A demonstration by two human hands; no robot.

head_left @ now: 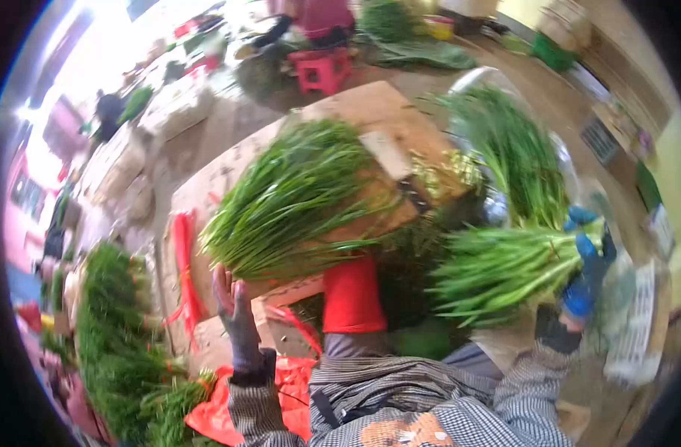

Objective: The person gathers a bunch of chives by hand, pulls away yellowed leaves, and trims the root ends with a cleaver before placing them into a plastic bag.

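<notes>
My right hand (590, 272), in a blue glove, grips the pale root ends of a bunch of long green leaves (504, 268), whose tips point left. Above it, another green bunch (515, 149) lies on clear plastic. My left hand (238, 316), in a grey glove with bare fingertips, is raised with its fingers apart, holding nothing, just below a large pile of green leaves (296, 194). That pile lies on a cardboard sheet (370, 100), beside a pale flat piece with a dark end (389, 155). Red strips (184, 268) hang at the cardboard's left edge.
Feathery green bundles (113, 335) stand at the left. Red plastic (292, 387) lies by my lap. A pink stool (322, 71), with a person (322, 18) at it, is at the top. White sacks (180, 108) are at the upper left, a green basket (552, 52) upper right.
</notes>
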